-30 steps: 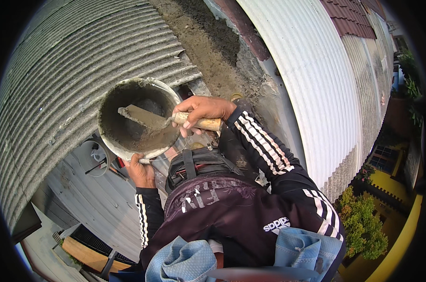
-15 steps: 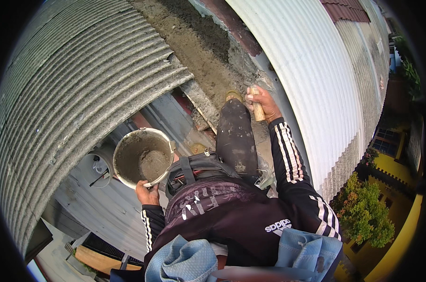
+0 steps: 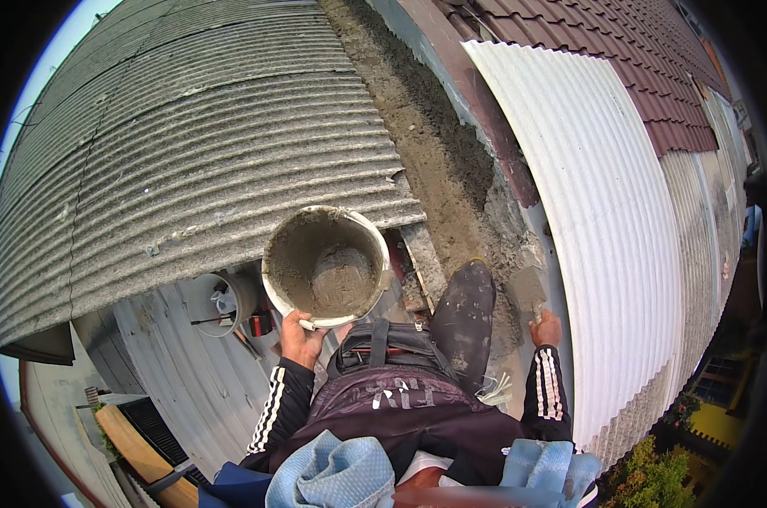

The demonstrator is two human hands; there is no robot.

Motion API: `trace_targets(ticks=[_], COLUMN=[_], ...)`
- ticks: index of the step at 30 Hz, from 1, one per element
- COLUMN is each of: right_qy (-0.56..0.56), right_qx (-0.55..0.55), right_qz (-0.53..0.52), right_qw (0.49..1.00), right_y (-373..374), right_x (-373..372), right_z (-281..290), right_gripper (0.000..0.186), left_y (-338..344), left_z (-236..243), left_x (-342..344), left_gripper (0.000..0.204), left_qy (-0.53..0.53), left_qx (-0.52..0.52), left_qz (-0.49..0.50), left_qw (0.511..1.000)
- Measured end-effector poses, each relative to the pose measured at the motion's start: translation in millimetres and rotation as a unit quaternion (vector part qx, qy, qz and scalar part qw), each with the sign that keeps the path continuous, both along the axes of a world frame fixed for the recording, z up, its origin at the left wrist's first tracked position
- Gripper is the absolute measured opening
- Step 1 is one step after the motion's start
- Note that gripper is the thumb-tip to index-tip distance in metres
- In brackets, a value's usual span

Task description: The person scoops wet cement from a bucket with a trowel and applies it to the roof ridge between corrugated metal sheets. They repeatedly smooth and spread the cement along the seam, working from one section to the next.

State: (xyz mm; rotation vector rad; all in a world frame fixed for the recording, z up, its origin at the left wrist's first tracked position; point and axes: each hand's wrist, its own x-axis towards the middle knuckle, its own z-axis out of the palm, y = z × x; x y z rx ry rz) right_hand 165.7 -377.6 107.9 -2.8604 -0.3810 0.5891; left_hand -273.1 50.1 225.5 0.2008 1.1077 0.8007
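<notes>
1. Left hand [image 3: 300, 340]: fingers are curled and pressed together at the near rim of the bucket [image 3: 292, 254], by its handle grip. The bucket is held in front of the body, mouth up, beside the edge of the grey corrugated roof [image 3: 231, 152].
2. Right hand [image 3: 547, 328]: fingers are wrapped round the handle of the trowel [image 3: 528, 288]; individual fingertips cannot be told.
3. Trowel blade points away from the body, beside the white corrugated sheet [image 3: 595, 186]. Contact with the surface beneath cannot be confirmed.
4. Done: a dark, rough band of mortar [image 3: 466, 157] lies along the farther stretch, beside the low wall [image 3: 430, 51].
5. Left: mortar lies in the bucket's bottom; the nearer surface appears paler and patchy. Judged partway; no smooth finish is evident.
</notes>
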Motion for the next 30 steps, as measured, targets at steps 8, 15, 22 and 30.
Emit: trace_targets(ticks=[8, 15, 22, 30], right_qy=[-0.086, 0.001, 0.029, 0.06], right_qx=[-0.017, -0.056, -0.113, -0.138], right_qz=[0.038, 0.032, 0.07, 0.078], right_qw=[0.995, 0.998, 0.991, 0.985], right_y=[-7.2, -8.9, -34.9, -48.6], right_x=[42.1, 67.2, 80.8, 84.1], right_z=[-62.1, -79.4, -120.3, -141.3], right_gripper=[0.044, 0.055, 0.058, 0.059], left_y=[14.2, 23.1, 52.4, 83.9], left_z=[6.7, 23.6, 21.6, 21.4], left_x=[-13.6, -3.1, 12.4, 51.5], left_gripper=[0.049, 0.064, 0.08, 0.081], left_qy=[0.064, 0.076, 0.142, 0.106], left_qx=[0.021, 0.014, 0.061, 0.023], left_qz=[-0.048, -0.079, -0.137, -0.18], left_qw=[0.997, 0.994, 0.979, 0.978])
